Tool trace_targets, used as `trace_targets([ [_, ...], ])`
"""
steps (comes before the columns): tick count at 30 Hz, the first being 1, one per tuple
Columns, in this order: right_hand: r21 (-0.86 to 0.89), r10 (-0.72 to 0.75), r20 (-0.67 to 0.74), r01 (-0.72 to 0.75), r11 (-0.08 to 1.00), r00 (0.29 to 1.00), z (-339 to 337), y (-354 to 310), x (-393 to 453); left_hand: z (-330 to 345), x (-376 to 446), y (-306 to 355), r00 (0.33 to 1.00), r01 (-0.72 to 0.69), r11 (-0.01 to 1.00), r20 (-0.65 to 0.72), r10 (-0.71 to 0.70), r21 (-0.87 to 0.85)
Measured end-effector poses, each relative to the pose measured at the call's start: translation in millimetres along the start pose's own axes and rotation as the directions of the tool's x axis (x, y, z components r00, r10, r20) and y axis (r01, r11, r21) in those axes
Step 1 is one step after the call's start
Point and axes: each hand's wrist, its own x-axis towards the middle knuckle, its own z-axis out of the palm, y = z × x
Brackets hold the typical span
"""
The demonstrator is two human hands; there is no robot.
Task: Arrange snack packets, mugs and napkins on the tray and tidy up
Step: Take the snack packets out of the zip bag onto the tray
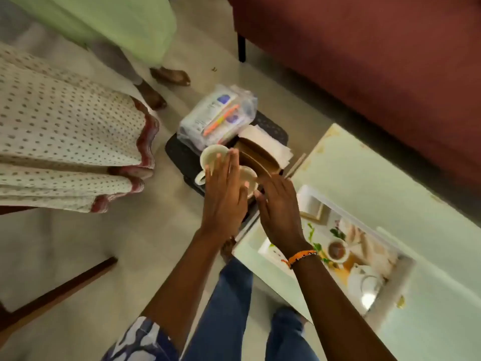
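On the dark stool (182, 155) beside the table (377, 178), two white mugs (213, 156) sit before a soft snack packet (216, 115) and napkins (263, 139). The left hand (223, 196) and right hand (279, 212) hover flat-fingered over them, holding nothing. Mugs look hard, breakable; handles seem safest.

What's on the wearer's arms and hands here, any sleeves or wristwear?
Both forearms are bare. The left hand has no wristwear and pale nails; a blue-and-white patterned sleeve shows at the upper arm. The right hand has an orange beaded wristband.

Packets (217, 117) behind two mugs (212, 157) on tray (179, 155), napkins (263, 144) right
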Motion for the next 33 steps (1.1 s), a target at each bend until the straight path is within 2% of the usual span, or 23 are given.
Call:
trace_targets([
  [3,0.047,-0.029,0.007,0.029,0.998,1.000,19.1,-14.7,52.4,-4.8,41.5,-44.0,0.980,0.182,0.951,-0.030,-0.195,-0.250],
  [5,0.069,-0.022,-0.010,0.022,0.997,1.000,29.4,-21.8,90.8,-6.5,75.3,-74.7,0.938,0.309,0.834,0.003,-0.347,-0.458],
  [6,0.092,-0.021,-0.023,0.023,0.996,1.000,31.5,-24.4,106.1,-7.1,88.8,-85.5,0.908,0.363,0.743,0.035,-0.417,-0.562],
  [8,0.129,-0.006,-0.029,0.009,0.992,1.000,40.9,-25.5,140.5,-3.4,119.0,-113.7,0.805,0.482,0.519,0.124,-0.580,-0.706],
  [10,0.113,0.016,-0.017,-0.014,0.993,1.000,49.6,-23.9,169.2,1.9,141.1,-138.5,0.652,0.647,0.336,0.268,-0.710,-0.685],
  [12,0.073,0.045,0.020,-0.047,0.996,0.999,58.1,-18.4,188.4,9.7,151.9,-152.1,0.554,0.738,0.165,0.447,-0.703,-0.655],
  [14,0.034,0.064,0.096,-0.067,0.997,0.993,66.8,-10.8,200.7,16.1,158.3,-158.2,0.529,0.756,0.054,0.560,-0.638,-0.653],
  [16,0.010,0.078,0.182,-0.081,0.997,0.980,73.3,-4.9,206.0,19.7,160.8,-162.7,0.520,0.739,0.001,0.571,-0.635,-0.673],
  [18,0.013,0.102,0.203,-0.107,0.994,0.974,76.8,-2.5,209.5,21.9,164.3,-169.5,0.501,0.702,-0.061,0.552,-0.666,-0.710],
  [21,0.035,0.143,0.214,-0.154,0.987,0.966,78.3,-1.5,215.0,20.0,170.7,-172.6,0.450,0.688,-0.170,0.598,-0.663,-0.706],
  [24,0.052,0.170,0.233,-0.187,0.981,0.957,80.4,0.5,221.1,17.5,180.7,-169.9,0.425,0.736,-0.146,0.619,-0.660,-0.661],
  [25,0.052,0.178,0.237,-0.196,0.979,0.955,80.8,0.9,222.4,17.3,183.7,-168.5,0.445,0.738,-0.122,0.615,-0.650,-0.663],
  [30,0.171,0.237,0.182,-0.268,0.948,0.954,77.4,3.3,223.4,10.0,192.4,-143.9,0.682,0.592,-0.003,0.503,-0.531,-0.806],
  [32,0.252,0.277,0.129,-0.301,0.920,0.952,70.9,4.7,219.5,3.9,192.9,-129.4,0.741,0.535,0.095,0.412,-0.530,-0.839],
  [33,0.270,0.294,0.091,-0.308,0.912,0.951,66.0,5.4,216.2,-0.2,191.3,-120.2,0.772,0.503,0.180,0.346,-0.534,-0.845],
])
